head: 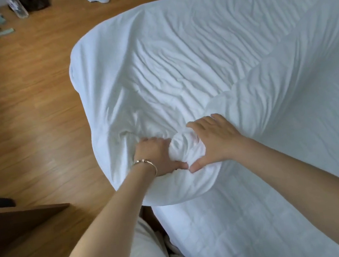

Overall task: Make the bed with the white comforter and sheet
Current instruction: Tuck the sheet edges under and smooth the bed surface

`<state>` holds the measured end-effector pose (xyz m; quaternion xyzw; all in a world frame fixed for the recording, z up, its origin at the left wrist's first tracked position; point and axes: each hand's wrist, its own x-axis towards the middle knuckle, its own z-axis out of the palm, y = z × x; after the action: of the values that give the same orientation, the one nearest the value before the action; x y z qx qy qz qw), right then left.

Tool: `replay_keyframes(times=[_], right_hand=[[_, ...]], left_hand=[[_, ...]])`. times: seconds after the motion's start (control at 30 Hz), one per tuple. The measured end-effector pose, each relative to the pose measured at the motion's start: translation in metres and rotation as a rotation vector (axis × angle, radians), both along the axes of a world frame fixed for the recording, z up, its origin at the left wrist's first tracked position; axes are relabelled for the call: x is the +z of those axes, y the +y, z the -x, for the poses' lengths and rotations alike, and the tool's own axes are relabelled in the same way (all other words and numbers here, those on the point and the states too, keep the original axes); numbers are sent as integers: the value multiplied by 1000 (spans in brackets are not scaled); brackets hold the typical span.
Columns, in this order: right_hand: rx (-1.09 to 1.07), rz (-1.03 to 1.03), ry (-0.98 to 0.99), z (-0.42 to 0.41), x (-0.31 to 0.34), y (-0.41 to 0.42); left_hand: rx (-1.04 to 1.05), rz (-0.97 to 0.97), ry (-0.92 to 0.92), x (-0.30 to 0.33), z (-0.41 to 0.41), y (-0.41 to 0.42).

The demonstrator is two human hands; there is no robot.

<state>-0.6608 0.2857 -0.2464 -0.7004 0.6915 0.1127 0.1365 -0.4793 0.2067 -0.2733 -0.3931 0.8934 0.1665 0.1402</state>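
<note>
1. While bunching the white comforter at the bed's near-left corner: left hand clenched round a gathered wad, right hand flat beside it, fingers straight, pressing.
2. Best done by drawing slack outward evenly.
3. Soft, creased cotton; quilted sheet below, possibly a mattress pad.
</note>
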Motion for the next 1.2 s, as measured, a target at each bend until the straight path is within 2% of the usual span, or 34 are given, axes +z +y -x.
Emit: replay_keyframes(times=[0.1,0.17,0.27,0.37,0.5,0.6,0.67,0.7,0.8,0.83,0.93,1.03,1.07,1.2], right_hand=[[-11,-42,7,-12,-12,14],[-93,-22,7,-20,-22,40],[-165,168,18,-27,-43,101],[-257,216,13,-32,-52,145],[-223,62,37,-28,-31,123],[-180,40,-139,-17,-6,84],[-115,55,-154,-16,1,59],[-112,-2,-183,-17,3,49],[-232,-302,-289,-20,2,17],[-253,-383,-314,-20,2,5],[-257,-525,-320,-20,-2,-25],[-223,-509,-246,-29,-17,-22],[-237,-503,-232,-34,-24,-13],[-402,-379,-199,-58,-34,25]], left_hand=[[28,285,223,-23,-17,41],[28,410,402,-39,-27,71],[11,504,542,-54,-30,118],[-21,498,509,-57,-32,144],[16,360,382,-39,-34,122],[14,223,213,-15,-38,107],[-90,72,116,3,-41,92],[-131,-42,93,13,-42,82],[-86,-414,37,31,-35,37],[-94,-416,12,30,-27,18],[-226,-201,37,3,0,-32],[-442,-57,-176,-36,16,-56],[-436,-75,-209,-51,14,-58],[-301,-270,-117,-88,-1,-72]])
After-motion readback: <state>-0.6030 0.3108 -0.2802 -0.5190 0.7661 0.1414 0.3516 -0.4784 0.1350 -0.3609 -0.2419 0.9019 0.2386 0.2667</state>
